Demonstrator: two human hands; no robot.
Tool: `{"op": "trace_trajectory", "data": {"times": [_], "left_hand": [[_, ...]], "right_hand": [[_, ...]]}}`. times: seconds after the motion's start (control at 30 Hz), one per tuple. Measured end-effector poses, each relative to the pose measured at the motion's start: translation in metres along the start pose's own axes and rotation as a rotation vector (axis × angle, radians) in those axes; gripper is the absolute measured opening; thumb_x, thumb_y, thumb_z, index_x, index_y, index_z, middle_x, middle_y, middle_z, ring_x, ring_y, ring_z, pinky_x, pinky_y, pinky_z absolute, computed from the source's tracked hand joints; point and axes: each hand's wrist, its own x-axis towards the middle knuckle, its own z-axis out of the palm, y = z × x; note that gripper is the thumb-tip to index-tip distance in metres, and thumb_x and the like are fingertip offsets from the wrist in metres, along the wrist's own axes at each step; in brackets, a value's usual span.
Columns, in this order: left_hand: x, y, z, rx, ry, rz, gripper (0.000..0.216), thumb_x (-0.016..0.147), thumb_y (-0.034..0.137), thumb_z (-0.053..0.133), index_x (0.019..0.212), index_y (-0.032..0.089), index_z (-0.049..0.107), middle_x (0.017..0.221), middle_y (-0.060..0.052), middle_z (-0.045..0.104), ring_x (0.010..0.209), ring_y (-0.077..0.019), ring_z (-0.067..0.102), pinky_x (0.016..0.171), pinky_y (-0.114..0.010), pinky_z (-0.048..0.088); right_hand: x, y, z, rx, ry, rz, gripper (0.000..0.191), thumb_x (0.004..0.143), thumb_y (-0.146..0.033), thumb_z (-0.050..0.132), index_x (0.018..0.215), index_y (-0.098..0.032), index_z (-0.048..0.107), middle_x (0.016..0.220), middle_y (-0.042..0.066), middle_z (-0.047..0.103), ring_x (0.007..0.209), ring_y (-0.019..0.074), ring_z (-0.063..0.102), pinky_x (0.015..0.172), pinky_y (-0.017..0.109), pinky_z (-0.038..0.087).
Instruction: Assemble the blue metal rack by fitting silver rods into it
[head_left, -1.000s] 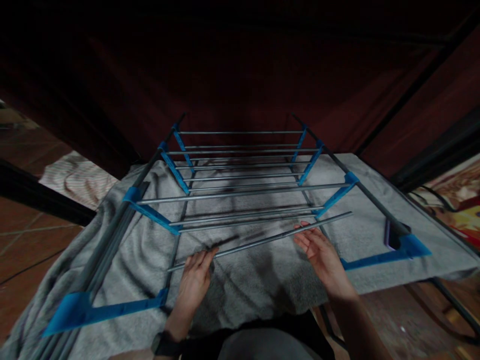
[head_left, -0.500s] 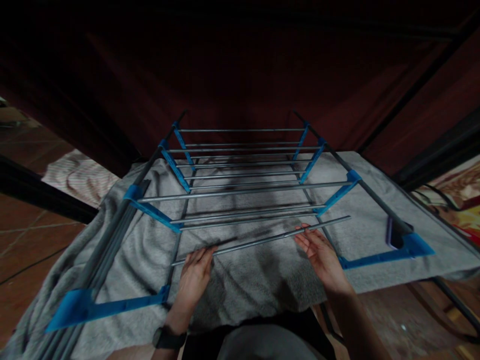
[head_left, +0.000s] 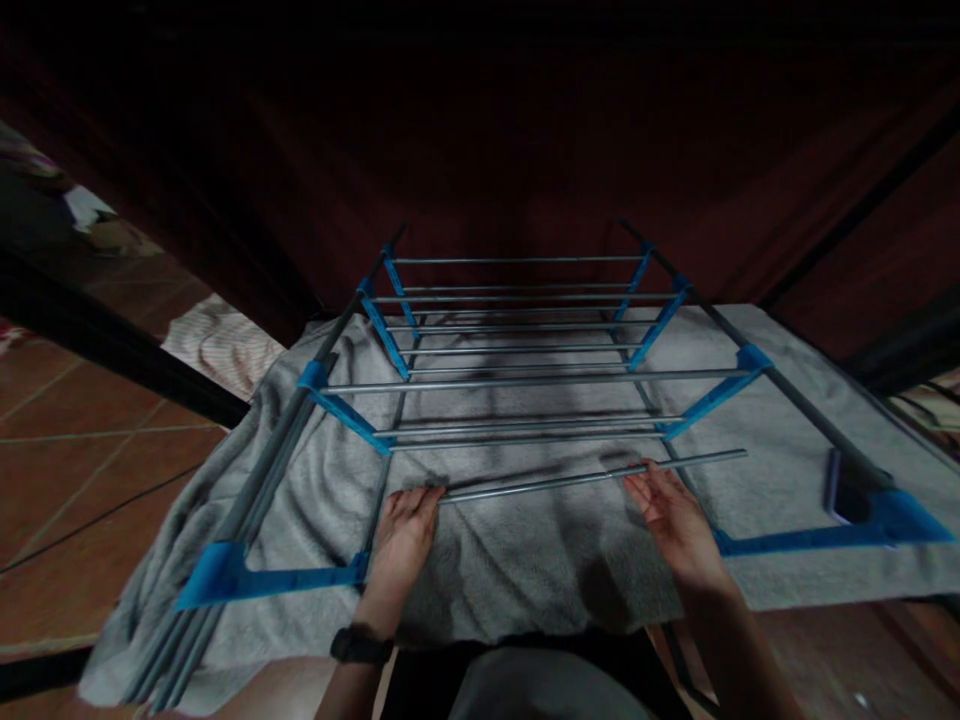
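My left hand is closed around the left end of a thin grey metal rod. Near the rod's other end, my right hand grips it between thumb and fingers, with the tip sticking out to the right. The rod slants slightly up to the right, above the grey blanket. Around it lies a rack frame of grey tubes with blue plastic brackets; the lower left bracket and lower right bracket carry no crossbar between them. Beyond my hands, a fitted crossbar and several others span the frame.
Several loose tubes lie along the left side. A phone rests on the blanket at the right. Behind the rack hangs a dark red cloth. Striped cloth lies on the tiled floor at the left.
The view has swung a little left, so the rack sits further right in the picture. Both hands still hold the rod, which now slants less.
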Motion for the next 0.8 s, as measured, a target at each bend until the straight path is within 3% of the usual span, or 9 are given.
{"op": "trace_trajectory", "data": {"times": [0.37,0.8], "left_hand": [[-0.004,-0.003,0.007,0.235,-0.050,-0.082,0.044,0.095,0.010,0.036,0.130,0.017,0.062,0.117,-0.014,0.066,0.109,-0.0292,0.058,0.103,-0.048,0.040],[0.001,0.004,0.015,0.184,-0.064,-0.126,0.045,0.091,0.003,0.036,0.130,0.016,0.055,0.125,-0.012,0.059,0.118,-0.0255,0.054,0.103,-0.042,0.045]], "right_hand": [[0.022,0.011,-0.031,-0.023,0.066,0.040,0.015,0.076,-0.027,0.082,0.076,-0.024,0.067,0.075,-0.003,0.071,0.072,0.0111,0.070,0.083,0.026,0.060],[0.042,0.028,-0.057,-0.120,0.089,0.051,0.004,0.079,-0.027,0.075,0.079,-0.026,0.071,0.096,0.000,0.074,0.094,0.0137,0.070,0.093,0.028,0.057]]}}
